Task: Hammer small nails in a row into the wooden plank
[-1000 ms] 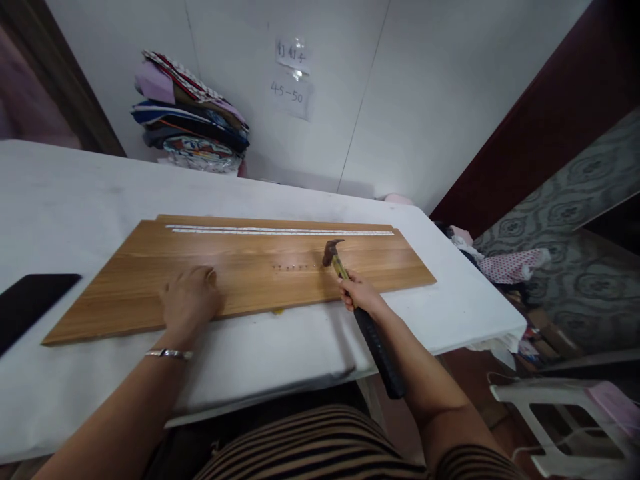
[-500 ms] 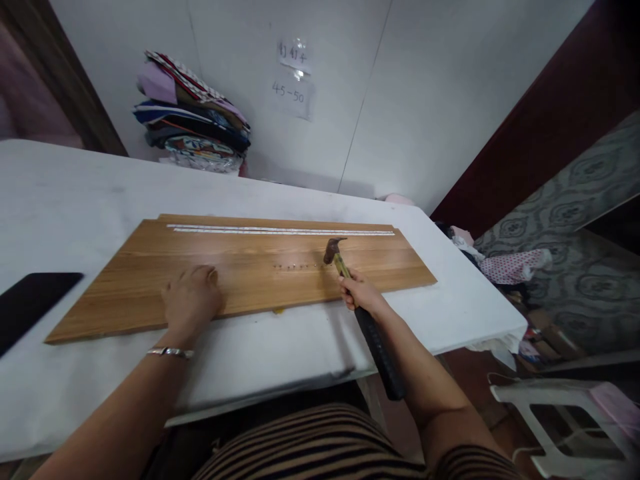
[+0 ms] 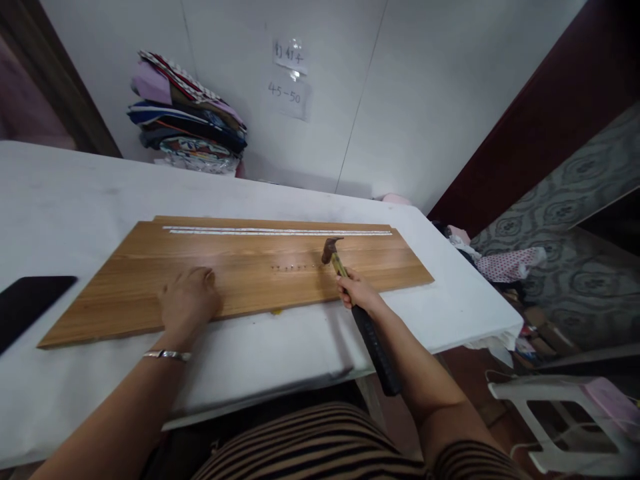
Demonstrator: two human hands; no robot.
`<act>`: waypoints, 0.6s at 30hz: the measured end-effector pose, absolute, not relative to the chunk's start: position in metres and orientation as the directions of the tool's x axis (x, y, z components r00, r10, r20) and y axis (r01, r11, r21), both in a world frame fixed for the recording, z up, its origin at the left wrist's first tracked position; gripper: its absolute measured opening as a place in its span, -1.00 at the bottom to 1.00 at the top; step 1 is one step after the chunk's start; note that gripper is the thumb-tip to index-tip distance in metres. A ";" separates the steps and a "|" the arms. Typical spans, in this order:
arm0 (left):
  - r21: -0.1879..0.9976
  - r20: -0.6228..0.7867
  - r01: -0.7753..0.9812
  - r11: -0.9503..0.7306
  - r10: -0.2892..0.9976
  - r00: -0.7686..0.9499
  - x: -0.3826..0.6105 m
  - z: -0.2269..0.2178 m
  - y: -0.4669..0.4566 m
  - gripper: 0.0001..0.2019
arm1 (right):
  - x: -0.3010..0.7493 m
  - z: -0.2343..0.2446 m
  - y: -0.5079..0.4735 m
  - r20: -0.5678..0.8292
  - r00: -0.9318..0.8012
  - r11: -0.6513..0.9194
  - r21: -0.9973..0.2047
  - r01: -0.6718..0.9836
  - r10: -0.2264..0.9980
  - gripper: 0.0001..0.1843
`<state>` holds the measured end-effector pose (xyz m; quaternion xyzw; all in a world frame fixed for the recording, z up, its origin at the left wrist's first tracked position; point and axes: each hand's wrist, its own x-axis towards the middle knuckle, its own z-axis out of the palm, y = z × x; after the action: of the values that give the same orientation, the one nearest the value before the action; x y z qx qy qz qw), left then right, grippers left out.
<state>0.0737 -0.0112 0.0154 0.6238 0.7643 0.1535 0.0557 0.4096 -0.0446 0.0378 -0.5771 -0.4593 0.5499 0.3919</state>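
Note:
My right hand (image 3: 357,291) is closed round the handle of a claw hammer (image 3: 367,333), gripping it partway up near the yellowish part. The rusty brown hammer head is over the right half of a wood-grain board (image 3: 240,253), by a row of small nails (image 3: 291,268) standing in it. Whether the head touches a nail I cannot tell. My left hand (image 3: 190,300), with a silver bracelet at the wrist, rests palm down on the board's left part. Its fingers are bent and slightly apart, and what lies under them is hidden.
Two thin white strips (image 3: 280,232) run along the board's far edge. The board lies on a white-covered table (image 3: 280,347). A black flat object (image 3: 35,300) is at the left, folded cloth (image 3: 190,120) is stacked by the wall, and a white stool (image 3: 525,393) stands lower right.
The whole view has shifted slightly, so things appear a little further left. The hammer and both hands keep nearly the same places over the board.

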 end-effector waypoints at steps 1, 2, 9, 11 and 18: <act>0.306 0.111 0.936 0.172 0.970 -0.215 0.074 0.015 -0.011 -0.48 | 0.409 0.038 -0.044 -0.287 -0.030 -0.283 -0.954 0.100 0.957 -0.67; 0.307 0.111 0.937 0.168 0.971 -0.211 0.074 0.015 -0.011 -0.48 | 0.408 0.038 -0.043 -0.294 -0.028 -0.290 -0.952 0.099 0.955 -0.66; 0.312 0.098 0.934 0.171 0.972 -0.211 0.075 0.017 -0.012 -0.48 | 0.408 0.039 -0.049 -0.244 -0.025 -0.241 -0.967 0.087 0.969 -0.65; 0.310 0.094 0.935 0.175 0.972 -0.213 0.075 0.018 -0.012 -0.48 | 0.408 0.038 -0.049 -0.259 -0.023 -0.257 -0.962 0.088 0.965 -0.64; 0.287 0.087 0.941 0.180 0.973 -0.212 0.076 0.020 -0.013 -0.49 | 0.408 0.037 -0.046 -0.230 -0.019 -0.228 -0.971 0.076 0.973 -0.64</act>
<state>0.0758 -0.0129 0.0199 0.6249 0.7658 0.1402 0.0574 0.4080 -0.0460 0.0373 -0.5653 -0.4639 0.5425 0.4135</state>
